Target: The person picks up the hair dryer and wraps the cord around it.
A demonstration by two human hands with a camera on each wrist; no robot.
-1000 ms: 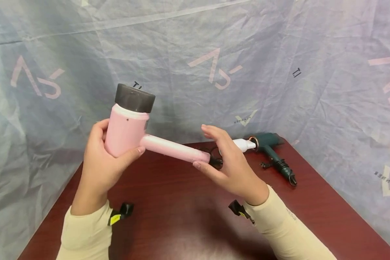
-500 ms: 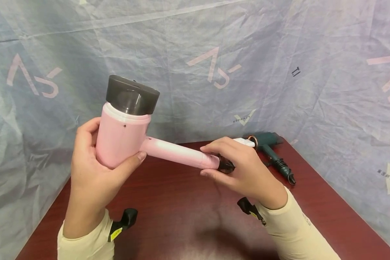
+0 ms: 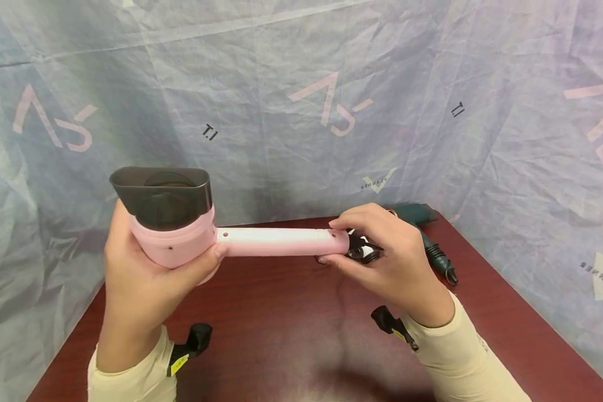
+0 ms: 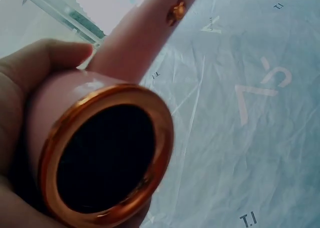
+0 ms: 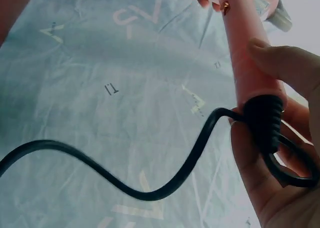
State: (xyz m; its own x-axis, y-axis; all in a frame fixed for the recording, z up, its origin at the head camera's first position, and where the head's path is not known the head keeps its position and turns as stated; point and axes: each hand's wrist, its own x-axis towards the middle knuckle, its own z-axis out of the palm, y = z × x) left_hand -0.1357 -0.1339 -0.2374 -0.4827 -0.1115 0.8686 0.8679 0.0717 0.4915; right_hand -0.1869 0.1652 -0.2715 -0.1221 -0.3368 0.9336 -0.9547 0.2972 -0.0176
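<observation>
A pink hair dryer (image 3: pixel 281 241) is held up over the table, its handle lying level to the right in the head view. My left hand (image 3: pixel 140 279) grips the barrel, thumb along the near side by the handle joint. A dark flat nozzle (image 3: pixel 168 204) sits on the barrel, its slot tilted up toward the head camera. In the left wrist view the copper-coloured rear ring (image 4: pixel 165 133) faces the camera. My right hand (image 3: pixel 389 254) pinches the handle's end between thumb and fingers. The black cord (image 5: pixel 175 188) leaves the handle there and loops by the right fingers.
On the dark red table (image 3: pixel 281 335), a dark green hair dryer (image 3: pixel 434 257) with its cord wound round the handle lies at the back right, partly behind my right hand. A grey printed cloth (image 3: pixel 261 111) hangs round the table's back and sides.
The pink hair dryer has come down and turned, its nozzle opening now tipped toward the head camera and its handle level. My right hand has moved right and closed on the handle's end.
</observation>
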